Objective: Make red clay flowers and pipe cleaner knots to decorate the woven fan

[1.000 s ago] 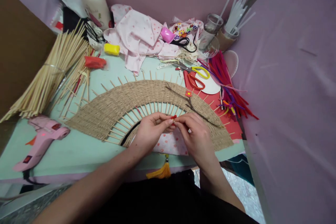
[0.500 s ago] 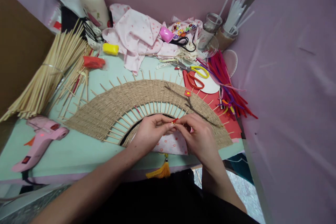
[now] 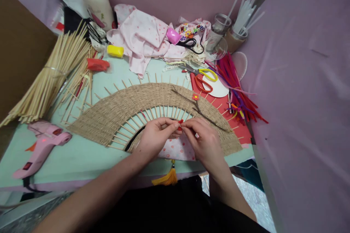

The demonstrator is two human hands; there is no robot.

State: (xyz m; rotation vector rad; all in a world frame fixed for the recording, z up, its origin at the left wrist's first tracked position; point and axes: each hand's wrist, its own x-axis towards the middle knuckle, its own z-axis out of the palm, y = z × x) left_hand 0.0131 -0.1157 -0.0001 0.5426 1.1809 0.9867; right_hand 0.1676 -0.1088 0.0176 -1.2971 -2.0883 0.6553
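Between the fingertips of both hands is a small red clay flower [image 3: 180, 122], its petals partly covered by the fingers. My left hand [image 3: 157, 134] pinches it from the left; my right hand [image 3: 203, 134] is closed at its right side, thumb and forefinger touching it. Below them lies a large woven fan [image 3: 142, 94] with wooden ribs and pink floral cloth [image 3: 177, 149] at its base. A brown twig [image 3: 199, 111] rests across the fan's right part, with a finished red flower with a yellow centre [image 3: 195, 97] on it. A yellow tassel [image 3: 171, 176] hangs from the base.
A pink glue gun [image 3: 45, 149] lies at the left, near a bundle of wooden sticks [image 3: 57, 69]. Red clay [image 3: 97, 64] and yellow clay [image 3: 115, 51] sit behind the fan. Scissors [image 3: 203, 80] and pipe cleaners [image 3: 235, 83] lie at the right. A bottle [image 3: 95, 5] stands at the back.
The red piece has been turned between the fingertips, and more of its red petals show now. The right hand has shifted slightly left; the fan has not moved.
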